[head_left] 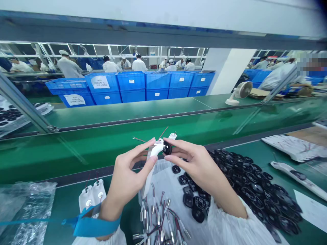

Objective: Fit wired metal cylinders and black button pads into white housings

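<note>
My left hand (129,172) is closed on a curved white plastic housing (156,149), pinched between thumb and fingers. Thin wires (164,132) stick out of its top end. Between the thumb and fingers of my right hand (198,166) is a small round black part (167,148), set against the upper end of the housing. A small white piece (173,136) shows just behind the right fingertips; what bears it is hidden. Below the hands lie several wired metal components (163,217) on a white sheet. A blue wrist band (97,226) circles my left wrist.
At right spreads a large heap of black parts (250,187). White housings (293,148) lie beyond it. Clear plastic bags (28,207) and white pieces (93,194) are at left. Across the green barrier (102,144) stand a fan (241,91), blue bins (131,81) and people working.
</note>
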Demonstrator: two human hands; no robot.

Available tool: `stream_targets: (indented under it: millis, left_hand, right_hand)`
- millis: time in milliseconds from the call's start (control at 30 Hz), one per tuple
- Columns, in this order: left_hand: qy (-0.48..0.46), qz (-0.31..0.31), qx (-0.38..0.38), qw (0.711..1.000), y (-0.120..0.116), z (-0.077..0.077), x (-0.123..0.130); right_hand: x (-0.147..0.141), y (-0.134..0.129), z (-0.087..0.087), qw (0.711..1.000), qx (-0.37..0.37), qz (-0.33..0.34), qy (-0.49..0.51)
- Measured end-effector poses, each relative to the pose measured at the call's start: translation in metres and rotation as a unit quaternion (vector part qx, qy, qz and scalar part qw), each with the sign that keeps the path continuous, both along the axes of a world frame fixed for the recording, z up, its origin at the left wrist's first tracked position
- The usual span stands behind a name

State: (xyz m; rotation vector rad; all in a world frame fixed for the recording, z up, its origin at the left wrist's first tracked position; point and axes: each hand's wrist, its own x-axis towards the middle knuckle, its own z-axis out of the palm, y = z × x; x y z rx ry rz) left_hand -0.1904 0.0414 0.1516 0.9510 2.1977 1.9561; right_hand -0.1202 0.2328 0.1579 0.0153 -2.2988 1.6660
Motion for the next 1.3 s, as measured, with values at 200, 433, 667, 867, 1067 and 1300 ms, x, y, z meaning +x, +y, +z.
stream_targets:
  millis: [200, 433, 667, 867, 1067, 1300]
  left_hand:
    - [-0.063, 0.007, 0.056, 0.996, 0.005, -0.002, 0.006]
    - [-0.193, -0.036, 0.155, 0.968, 0.012, 0.005, 0.010]
    - [-0.250, -0.035, 0.163, 0.954, 0.010, 0.009, 0.013]
    - [-0.192, 0.012, 0.103, 0.976, 0.011, 0.012, 0.018]
    - [-0.207, 0.014, 0.073, 0.975, 0.010, 0.016, 0.017]
    - [-0.230, 0.018, 0.058, 0.971, 0.008, 0.020, 0.019]
  right_hand:
    - [-0.004, -0.004, -0.007, 0.989, 0.065, -0.040, 0.126]
    - [-0.011, -0.008, -0.015, 0.976, 0.056, -0.057, 0.204]
    - [-0.006, -0.006, -0.014, 0.985, 0.017, -0.010, 0.173]
    - [-0.006, 0.000, -0.015, 0.983, 0.024, -0.031, 0.179]
    - [-0.009, -0.004, -0.019, 0.978, 0.041, -0.047, 0.199]
    - [-0.009, -0.008, -0.018, 0.981, 0.003, -0.014, 0.196]
